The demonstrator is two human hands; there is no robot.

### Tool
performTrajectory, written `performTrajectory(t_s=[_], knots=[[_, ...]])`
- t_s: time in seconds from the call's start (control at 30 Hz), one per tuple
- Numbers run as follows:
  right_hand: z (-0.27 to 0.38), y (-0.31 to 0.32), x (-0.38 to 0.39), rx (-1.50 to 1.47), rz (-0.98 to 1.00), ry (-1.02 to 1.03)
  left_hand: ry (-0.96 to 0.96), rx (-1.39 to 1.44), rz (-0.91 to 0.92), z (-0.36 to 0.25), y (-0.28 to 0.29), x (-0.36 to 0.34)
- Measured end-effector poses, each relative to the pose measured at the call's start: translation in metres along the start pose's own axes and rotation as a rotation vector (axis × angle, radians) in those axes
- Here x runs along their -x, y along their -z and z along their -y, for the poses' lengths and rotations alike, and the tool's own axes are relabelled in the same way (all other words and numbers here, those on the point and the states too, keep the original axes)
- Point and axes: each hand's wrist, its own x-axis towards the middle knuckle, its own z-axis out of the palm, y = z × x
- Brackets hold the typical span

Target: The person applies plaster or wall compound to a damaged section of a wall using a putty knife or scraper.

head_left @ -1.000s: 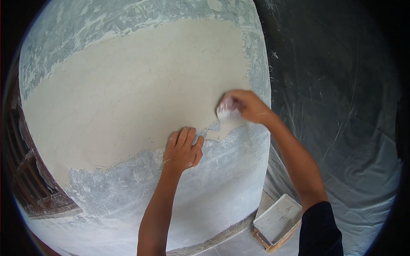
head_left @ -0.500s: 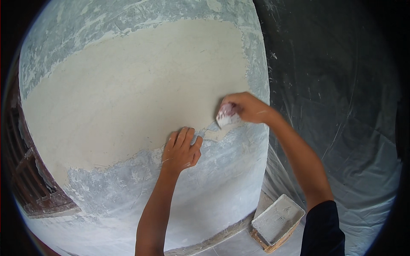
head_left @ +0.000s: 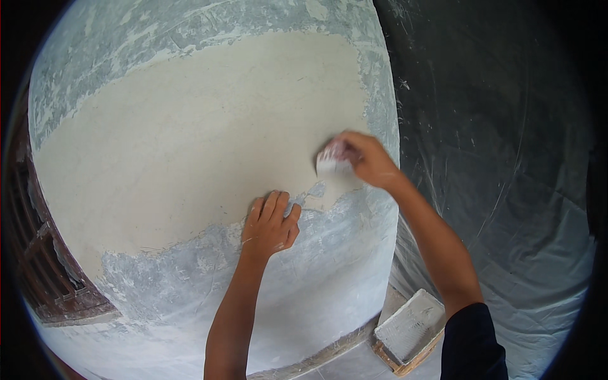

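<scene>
A large cream patch of filler (head_left: pixel 196 120) covers the middle of a rough grey-white wall (head_left: pixel 183 291). My right hand (head_left: pixel 367 158) grips a small putty scraper (head_left: pixel 332 161), smeared white with some dark red showing, against the patch near its ragged lower right border; motion blurs the tool. Left of it and lower, my left hand (head_left: pixel 271 225) rests on the wall along that lower border, fingers slightly bent and apart, holding nothing. A small bare grey spot (head_left: pixel 316 189) shows in the cream layer between the two hands.
A dark wooden grille window (head_left: pixel 41 253) is at the left. Dark and translucent plastic sheeting (head_left: pixel 513 190) hangs right of the wall's edge. A coated tray (head_left: pixel 407 326) on a wooden base sits on the tiled floor (head_left: pixel 335 364) at lower right.
My right hand with the scraper dipped slightly half a second ago and is now higher and a little further left. My left hand has barely moved.
</scene>
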Motion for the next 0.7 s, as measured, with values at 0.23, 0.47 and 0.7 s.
performTrajectory(t_s=[0.23, 0.47, 0.7], knots=[[0.012, -0.015, 0.015, 0.148, 0.415, -0.023, 0.005, -0.014, 0.003, 0.002, 0.000, 0.003], [0.002, 0.000, 0.003, -0.089, 0.016, -0.008, 0.002, -0.019, 0.002, 0.001, 0.003, 0.000], [-0.003, -0.003, 0.008, 0.105, 0.110, 0.010, 0.002, 0.005, -0.009, 0.000, 0.001, -0.001]])
